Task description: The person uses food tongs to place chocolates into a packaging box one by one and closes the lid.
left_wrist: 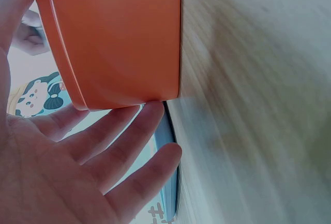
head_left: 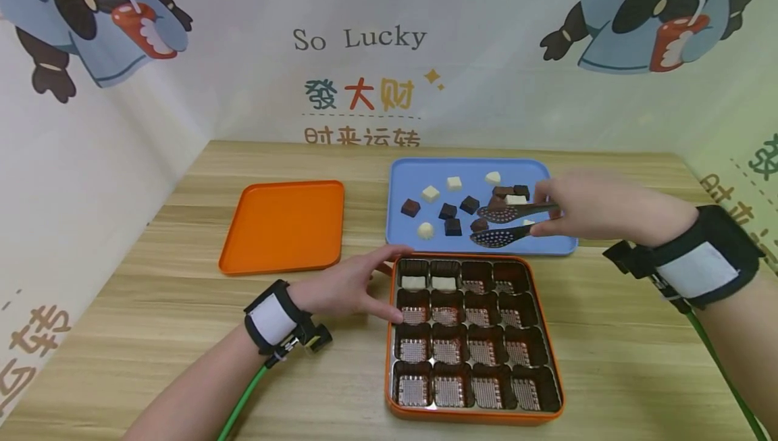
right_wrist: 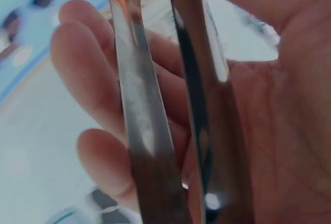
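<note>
My left hand (head_left: pixel 349 289) rests against the far left corner of an orange box (head_left: pixel 475 417), fingertips at its wall and thumb at its left rim. In the left wrist view the fingers (left_wrist: pixel 103 154) stay fairly straight. The box holds a brown divided insert. White pieces (head_left: pixel 414 283) sit in the two leftmost compartments of its far row. My right hand (head_left: pixel 608 206) grips metal tongs (head_left: pixel 516 213) with perforated tips, spread apart. Those tips hang over the right part of a blue tray (head_left: pixel 407 169), among dark, brown and white chocolate pieces (head_left: pixel 452 227); nothing shows between them.
A flat orange tray (head_left: pixel 286 225) lies to the left on the wooden table (head_left: pixel 194 333). Behind the table stands a printed backdrop (head_left: pixel 255 90). The blue tray lies just beyond the box's far edge. Green cables (head_left: pixel 243 397) trail from both wrist straps.
</note>
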`<action>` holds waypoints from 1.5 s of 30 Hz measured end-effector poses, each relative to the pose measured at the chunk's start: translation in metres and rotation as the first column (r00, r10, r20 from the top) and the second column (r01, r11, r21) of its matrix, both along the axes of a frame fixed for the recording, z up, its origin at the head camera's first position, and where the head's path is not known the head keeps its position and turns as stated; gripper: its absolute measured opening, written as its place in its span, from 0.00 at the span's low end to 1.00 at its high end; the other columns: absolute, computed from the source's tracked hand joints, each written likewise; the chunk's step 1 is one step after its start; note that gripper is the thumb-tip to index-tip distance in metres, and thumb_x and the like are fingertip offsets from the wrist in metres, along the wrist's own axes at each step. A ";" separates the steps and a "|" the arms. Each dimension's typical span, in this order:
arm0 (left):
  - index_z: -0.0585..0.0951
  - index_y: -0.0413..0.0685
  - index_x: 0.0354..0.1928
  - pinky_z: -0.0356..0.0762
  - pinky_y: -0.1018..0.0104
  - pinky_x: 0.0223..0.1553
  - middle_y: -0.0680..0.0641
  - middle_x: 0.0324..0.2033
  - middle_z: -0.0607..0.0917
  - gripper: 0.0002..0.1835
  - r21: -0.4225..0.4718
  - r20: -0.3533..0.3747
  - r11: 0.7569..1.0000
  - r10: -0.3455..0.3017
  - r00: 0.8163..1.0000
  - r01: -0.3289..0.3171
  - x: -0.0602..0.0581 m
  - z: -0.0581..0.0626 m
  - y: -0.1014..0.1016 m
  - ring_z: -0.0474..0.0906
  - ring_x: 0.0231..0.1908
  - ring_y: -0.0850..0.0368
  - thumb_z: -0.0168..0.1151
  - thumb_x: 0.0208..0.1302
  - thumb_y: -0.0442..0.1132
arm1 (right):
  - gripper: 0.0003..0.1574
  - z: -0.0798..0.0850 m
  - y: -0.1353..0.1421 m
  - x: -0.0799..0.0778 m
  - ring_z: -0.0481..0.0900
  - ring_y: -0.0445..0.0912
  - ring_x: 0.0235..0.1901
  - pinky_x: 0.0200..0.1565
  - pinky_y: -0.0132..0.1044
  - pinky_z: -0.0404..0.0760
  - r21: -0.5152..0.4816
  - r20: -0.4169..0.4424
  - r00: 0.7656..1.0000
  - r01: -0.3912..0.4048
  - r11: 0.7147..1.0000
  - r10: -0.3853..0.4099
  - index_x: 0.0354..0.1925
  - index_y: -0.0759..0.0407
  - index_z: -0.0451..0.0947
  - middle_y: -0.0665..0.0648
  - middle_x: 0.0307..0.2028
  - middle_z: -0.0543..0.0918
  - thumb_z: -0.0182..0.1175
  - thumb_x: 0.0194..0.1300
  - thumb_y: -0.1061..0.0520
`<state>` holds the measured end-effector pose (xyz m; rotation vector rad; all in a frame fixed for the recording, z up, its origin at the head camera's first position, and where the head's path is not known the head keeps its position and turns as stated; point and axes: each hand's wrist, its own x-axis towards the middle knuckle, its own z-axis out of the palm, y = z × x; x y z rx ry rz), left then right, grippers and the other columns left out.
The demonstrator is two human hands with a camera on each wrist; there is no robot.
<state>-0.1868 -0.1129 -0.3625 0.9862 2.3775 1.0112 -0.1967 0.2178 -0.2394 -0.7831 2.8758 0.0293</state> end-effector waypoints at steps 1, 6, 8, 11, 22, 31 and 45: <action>0.55 0.60 0.67 0.63 0.61 0.53 0.55 0.62 0.63 0.49 0.002 0.002 1.000 0.000 1.000 0.000 0.000 0.000 0.000 0.64 0.55 0.60 0.69 0.43 0.58 | 0.26 -0.004 0.008 -0.003 0.71 0.41 0.24 0.27 0.39 0.71 -0.006 -0.002 1.000 0.021 1.000 -0.021 0.41 0.62 0.74 0.49 0.25 0.76 0.62 0.54 0.43; 0.56 0.62 0.67 0.64 0.63 0.52 0.57 0.62 0.63 0.49 0.003 0.008 1.000 -0.001 1.000 0.001 0.000 0.000 0.001 0.65 0.54 0.62 0.69 0.42 0.59 | 0.25 -0.026 0.045 -0.016 0.70 0.42 0.22 0.24 0.39 0.69 -0.016 -0.021 0.997 0.075 0.997 -0.075 0.39 0.64 0.74 0.49 0.24 0.76 0.62 0.54 0.44; 0.56 0.64 0.66 0.64 0.63 0.52 0.58 0.62 0.63 0.49 0.003 0.005 1.000 -0.005 1.000 0.005 -0.001 0.000 0.001 0.65 0.54 0.62 0.68 0.41 0.60 | 0.25 -0.033 0.058 -0.020 0.71 0.42 0.23 0.24 0.39 0.70 -0.011 -0.029 0.996 0.085 0.996 -0.085 0.38 0.64 0.75 0.50 0.24 0.77 0.62 0.54 0.45; 0.56 0.65 0.66 0.65 0.63 0.51 0.59 0.62 0.62 0.49 -0.002 0.000 1.000 -0.007 1.000 0.007 -0.001 0.000 0.002 0.65 0.53 0.63 0.68 0.40 0.61 | 0.25 -0.041 0.072 -0.027 0.73 0.43 0.24 0.26 0.40 0.73 0.001 -0.026 0.995 0.093 0.996 -0.093 0.39 0.65 0.77 0.52 0.26 0.78 0.62 0.54 0.44; 0.56 0.66 0.66 0.65 0.63 0.51 0.60 0.61 0.63 0.48 0.010 0.017 1.000 -0.009 1.000 0.009 -0.001 -0.001 0.003 0.66 0.53 0.62 0.70 0.42 0.56 | 0.27 -0.055 0.085 -0.036 0.76 0.46 0.28 0.32 0.47 0.75 0.037 0.017 0.994 0.103 0.994 -0.104 0.41 0.65 0.78 0.55 0.30 0.80 0.63 0.53 0.43; 0.55 0.68 0.66 0.65 0.62 0.52 0.60 0.61 0.63 0.48 -0.002 0.009 1.000 0.002 1.000 -0.002 0.000 0.000 0.002 0.65 0.53 0.63 0.69 0.42 0.57 | 0.20 -0.057 0.082 -0.037 0.74 0.42 0.24 0.28 0.42 0.75 0.016 -0.039 0.998 0.054 0.998 -0.053 0.36 0.64 0.80 0.53 0.28 0.80 0.65 0.52 0.49; 0.56 0.70 0.65 0.64 0.62 0.52 0.60 0.60 0.64 0.47 0.004 0.017 1.000 0.014 1.000 -0.014 0.000 -0.001 0.000 0.66 0.53 0.63 0.69 0.41 0.58 | 0.20 -0.043 0.074 -0.023 0.71 0.41 0.22 0.23 0.38 0.70 -0.024 -0.143 0.988 0.047 0.999 -0.050 0.42 0.63 0.80 0.54 0.29 0.81 0.63 0.54 0.51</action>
